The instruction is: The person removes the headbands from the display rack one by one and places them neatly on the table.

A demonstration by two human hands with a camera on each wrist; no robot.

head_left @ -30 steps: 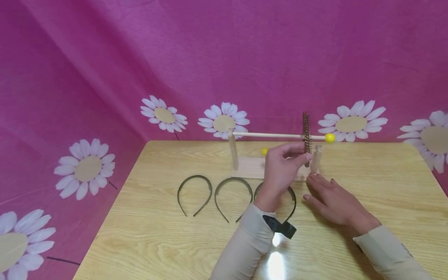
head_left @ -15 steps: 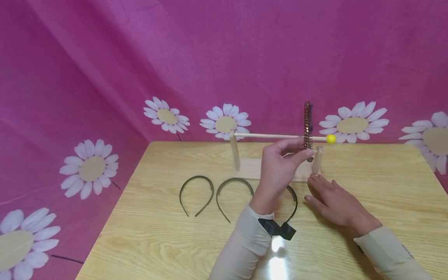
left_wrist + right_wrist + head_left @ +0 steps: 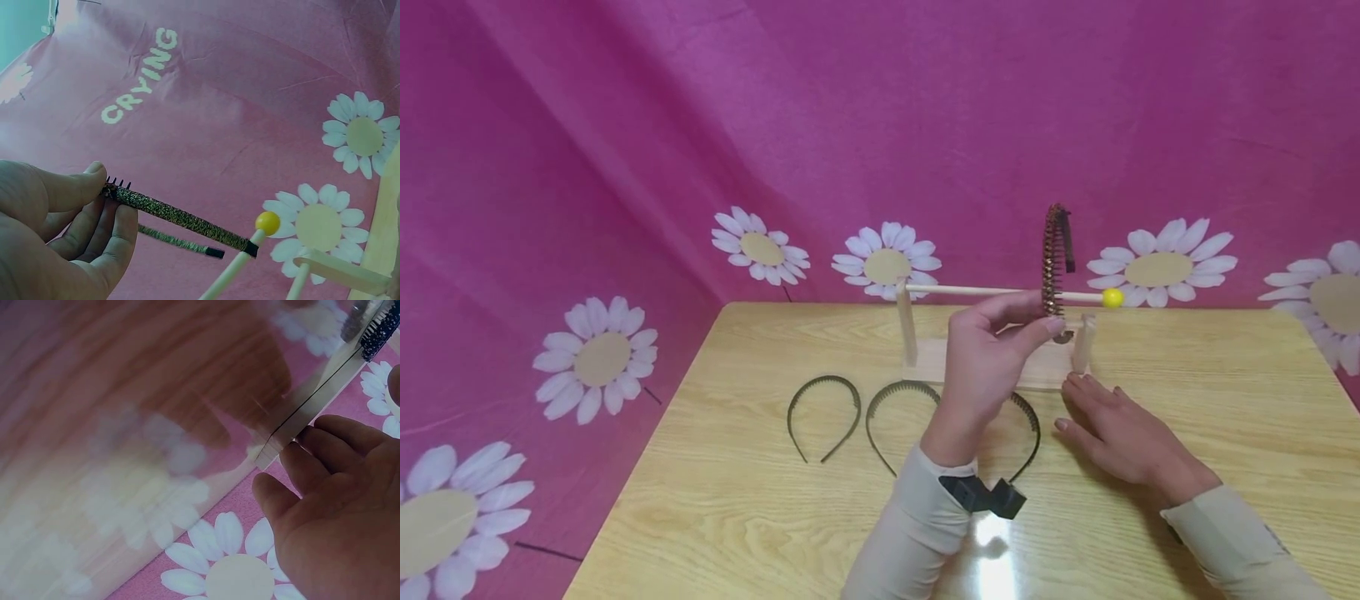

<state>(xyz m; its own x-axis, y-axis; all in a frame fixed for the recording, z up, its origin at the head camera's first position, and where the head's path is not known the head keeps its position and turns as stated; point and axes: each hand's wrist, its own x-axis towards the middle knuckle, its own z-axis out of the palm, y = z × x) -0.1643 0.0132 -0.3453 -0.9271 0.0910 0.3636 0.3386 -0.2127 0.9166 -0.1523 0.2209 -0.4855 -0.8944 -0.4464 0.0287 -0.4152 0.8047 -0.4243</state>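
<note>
My left hand (image 3: 981, 367) pinches a glittery brown-gold toothed headband (image 3: 1051, 250) between thumb and fingers. The headband stands upright across the wooden rod (image 3: 955, 290) of a small stand, close to the yellow ball (image 3: 1112, 297) at the rod's right end. In the left wrist view its two dark-tipped ends point toward the rod, one tip overlapping it just below the ball. My right hand (image 3: 1123, 437) lies low over the table, fingers extended, fingertips at the right end of the stand's base (image 3: 1048, 367). My left hand hides part of the stand.
Three dark toothed headbands lie in a row before the stand: the left headband (image 3: 823, 379), the middle headband (image 3: 910, 386) and the right headband (image 3: 1030, 417), the last two partly behind my left arm. A pink daisy-print cloth (image 3: 1000, 125) hangs behind the wooden table (image 3: 700, 500).
My left hand has shifted slightly left, and the headband has risen and turned, so its far arm now shows. The right hand stays at the base.
</note>
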